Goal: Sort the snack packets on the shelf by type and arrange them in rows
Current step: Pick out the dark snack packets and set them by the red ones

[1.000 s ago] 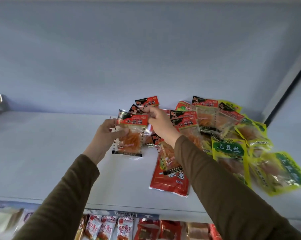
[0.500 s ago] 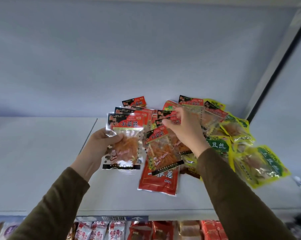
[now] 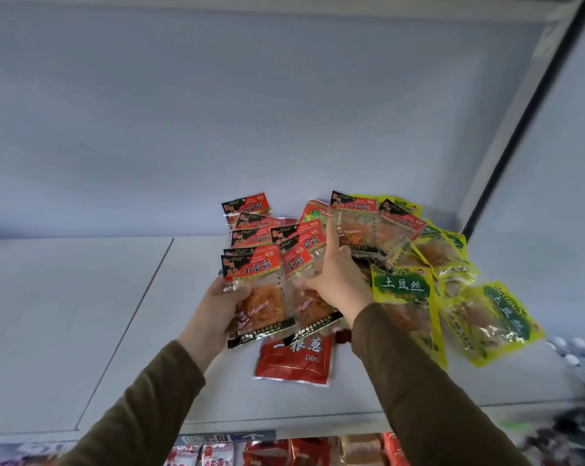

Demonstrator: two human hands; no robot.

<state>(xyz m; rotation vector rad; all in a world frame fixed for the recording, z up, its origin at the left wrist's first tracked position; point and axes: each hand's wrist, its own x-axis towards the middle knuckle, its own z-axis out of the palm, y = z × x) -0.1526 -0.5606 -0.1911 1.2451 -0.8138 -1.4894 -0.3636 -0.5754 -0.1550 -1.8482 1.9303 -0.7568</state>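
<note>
A heap of snack packets lies on the white shelf (image 3: 82, 331), right of its middle. My left hand (image 3: 217, 314) grips a clear packet with a red-and-black header (image 3: 261, 297) by its left edge, held up over the shelf. My right hand (image 3: 335, 280) pinches a second packet of the same kind (image 3: 304, 264) right beside the first, overlapping it. Several more red-and-black packets (image 3: 247, 206) lie behind, and two more (image 3: 355, 223) at the back right. Yellow-green packets (image 3: 402, 290) spread to the right. A solid red packet (image 3: 294, 361) lies flat under my hands.
The shelf's back wall (image 3: 217, 112) rises behind the heap and a side panel with a dark upright (image 3: 519, 129) closes the right end. A seam (image 3: 126, 331) splits the shelf board. Below the front edge hang more packets (image 3: 277, 452). Blister packs (image 3: 583, 354) sit far right.
My right hand lifted a second red-and-black packet off the heap and brought it against the one in my left hand. The left hand came down and nearer me, and the view shifted right.
</note>
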